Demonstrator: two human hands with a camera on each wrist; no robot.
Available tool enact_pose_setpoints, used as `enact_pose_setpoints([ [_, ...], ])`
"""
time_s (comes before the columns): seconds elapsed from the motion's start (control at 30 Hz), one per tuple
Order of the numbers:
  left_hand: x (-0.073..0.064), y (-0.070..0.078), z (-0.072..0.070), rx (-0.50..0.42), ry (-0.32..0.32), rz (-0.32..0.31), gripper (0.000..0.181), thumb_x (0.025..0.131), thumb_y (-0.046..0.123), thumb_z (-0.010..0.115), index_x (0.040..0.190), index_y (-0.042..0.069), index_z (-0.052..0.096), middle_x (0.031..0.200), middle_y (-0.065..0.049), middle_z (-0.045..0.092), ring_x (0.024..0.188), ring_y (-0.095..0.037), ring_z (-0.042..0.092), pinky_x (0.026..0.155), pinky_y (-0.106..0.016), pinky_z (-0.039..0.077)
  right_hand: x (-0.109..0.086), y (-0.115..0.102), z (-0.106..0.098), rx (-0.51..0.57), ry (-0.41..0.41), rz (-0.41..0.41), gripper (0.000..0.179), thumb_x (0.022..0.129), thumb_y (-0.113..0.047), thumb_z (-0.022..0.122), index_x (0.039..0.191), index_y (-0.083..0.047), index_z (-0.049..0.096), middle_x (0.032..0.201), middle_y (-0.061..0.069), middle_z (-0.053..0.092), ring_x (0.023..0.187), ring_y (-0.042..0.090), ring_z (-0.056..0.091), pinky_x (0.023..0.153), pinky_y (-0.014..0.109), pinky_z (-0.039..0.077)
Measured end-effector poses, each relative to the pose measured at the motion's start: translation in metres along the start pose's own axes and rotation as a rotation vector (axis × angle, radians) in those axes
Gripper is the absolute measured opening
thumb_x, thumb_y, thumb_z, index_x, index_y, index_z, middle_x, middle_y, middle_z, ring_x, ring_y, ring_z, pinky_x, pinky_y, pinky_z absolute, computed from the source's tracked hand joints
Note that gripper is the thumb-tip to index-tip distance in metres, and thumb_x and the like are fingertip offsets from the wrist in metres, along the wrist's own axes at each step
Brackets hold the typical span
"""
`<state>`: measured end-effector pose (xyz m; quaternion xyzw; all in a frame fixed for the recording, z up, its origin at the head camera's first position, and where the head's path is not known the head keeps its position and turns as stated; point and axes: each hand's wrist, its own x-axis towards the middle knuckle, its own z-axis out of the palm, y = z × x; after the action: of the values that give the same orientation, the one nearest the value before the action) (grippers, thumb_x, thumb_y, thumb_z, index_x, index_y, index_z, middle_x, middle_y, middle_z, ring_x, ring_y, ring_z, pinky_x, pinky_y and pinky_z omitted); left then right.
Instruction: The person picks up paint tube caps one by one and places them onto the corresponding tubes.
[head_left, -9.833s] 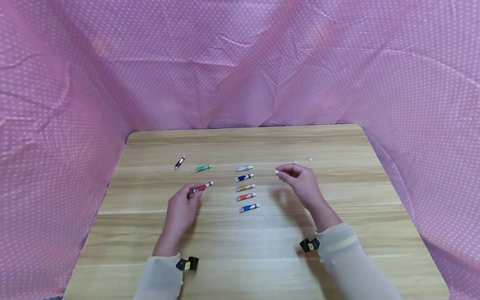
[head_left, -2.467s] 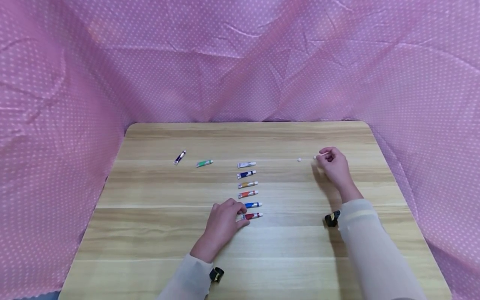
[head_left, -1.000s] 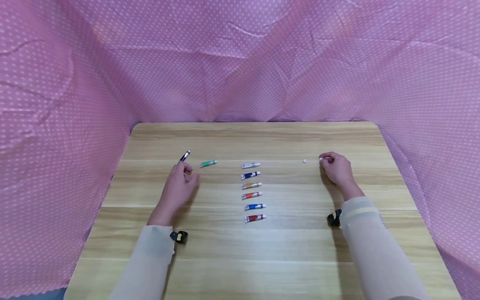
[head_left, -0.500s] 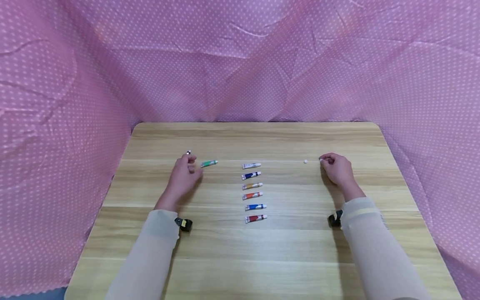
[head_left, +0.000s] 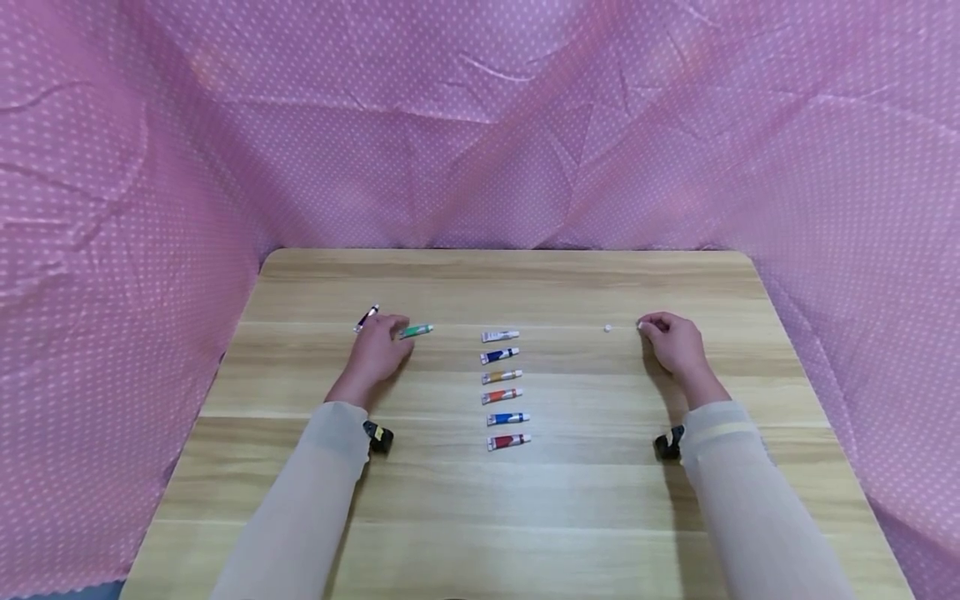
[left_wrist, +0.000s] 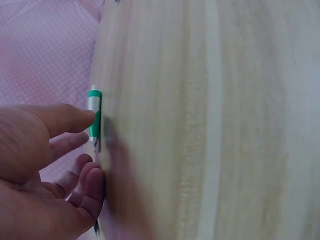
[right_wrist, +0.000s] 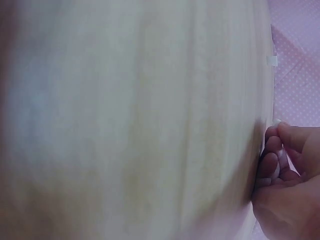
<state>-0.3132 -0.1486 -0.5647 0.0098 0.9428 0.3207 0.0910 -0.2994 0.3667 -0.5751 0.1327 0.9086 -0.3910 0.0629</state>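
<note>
In the head view my left hand (head_left: 378, 346) reaches over the table at a green paint tube (head_left: 417, 331), thumb and forefinger spread on either side of its crimped end. The left wrist view has the green tube (left_wrist: 95, 115) lying on the wood, with fingertips right beside it. A dark purple paint tube (head_left: 367, 317) lies just beyond this hand, partly covered by it. Farther right, my right hand (head_left: 675, 342) pinches a small white cap-like piece (right_wrist: 276, 122) between thumb and forefinger, low over the table. A second white piece (head_left: 607, 328) lies to its left.
Between the hands, paint tubes lie in a column: white (head_left: 499, 336), dark blue (head_left: 499, 356), ochre (head_left: 501, 377), orange (head_left: 501, 396), blue (head_left: 507, 418) and red (head_left: 508, 442). A pink dotted curtain (head_left: 480, 167) surrounds the wooden table (head_left: 600, 533).
The red tube went from my left hand into the column's near end. That hand then moved to the dark purple tube and across to the green one. My right hand moved farther right and stays there.
</note>
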Motion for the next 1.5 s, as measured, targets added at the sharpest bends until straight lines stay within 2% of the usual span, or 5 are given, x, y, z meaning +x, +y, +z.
enact_pose_setpoints([
  [0.27,0.004,-0.004,0.004,0.029,0.076,0.036,0.038,0.103,0.021,0.076,0.138,0.006,0.072,0.136,-0.021,0.070,0.130,-0.041,0.062,0.116,-0.057,0.047,-0.001,0.001,0.001,0.083,0.018,0.043,0.037,0.114,-0.033,0.056,0.139,-0.007,0.069,0.129,0.014,0.067,0.116,0.026,0.060,0.094,0.030,0.046],
  [0.63,0.006,0.001,0.004,-0.050,0.094,-0.053,0.026,0.100,0.021,0.080,0.124,0.011,0.080,0.127,-0.015,0.080,0.123,-0.036,0.072,0.108,-0.053,0.055,-0.006,-0.003,-0.006,0.236,0.020,0.090,0.038,0.113,-0.033,0.060,0.139,-0.007,0.069,0.123,0.004,0.073,0.099,0.005,0.062,0.078,0.013,0.052],
  [0.83,0.003,0.001,0.006,-0.049,0.109,-0.068,0.025,0.099,0.020,0.080,0.123,0.010,0.079,0.120,-0.013,0.080,0.112,-0.034,0.072,0.102,-0.051,0.056,-0.006,0.002,-0.009,0.495,0.019,0.132,0.042,0.111,-0.029,0.064,0.142,-0.001,0.065,0.093,-0.020,0.076,0.091,0.001,0.067,0.076,0.013,0.055],
  [1.07,0.000,0.000,0.010,-0.055,0.121,-0.067,0.026,0.098,0.020,0.081,0.122,0.009,0.079,0.114,-0.013,0.080,0.105,-0.032,0.071,0.097,-0.049,0.056,-0.009,0.005,-0.015,0.924,0.065,0.171,0.018,0.108,-0.014,0.067,0.124,-0.005,0.071,0.092,-0.009,0.080,0.087,0.005,0.071,0.079,0.017,0.059],
  [1.5,0.002,-0.001,0.013,-0.068,0.139,-0.088,0.033,0.098,0.020,0.082,0.128,0.008,0.076,0.116,-0.013,0.080,0.107,-0.033,0.072,0.099,-0.049,0.056,-0.033,-0.001,-0.027,1.330,-0.015,0.151,0.012,0.111,-0.005,0.057,0.111,-0.009,0.069,0.091,-0.001,0.071,0.086,0.009,0.061,0.075,0.020,0.051],
])
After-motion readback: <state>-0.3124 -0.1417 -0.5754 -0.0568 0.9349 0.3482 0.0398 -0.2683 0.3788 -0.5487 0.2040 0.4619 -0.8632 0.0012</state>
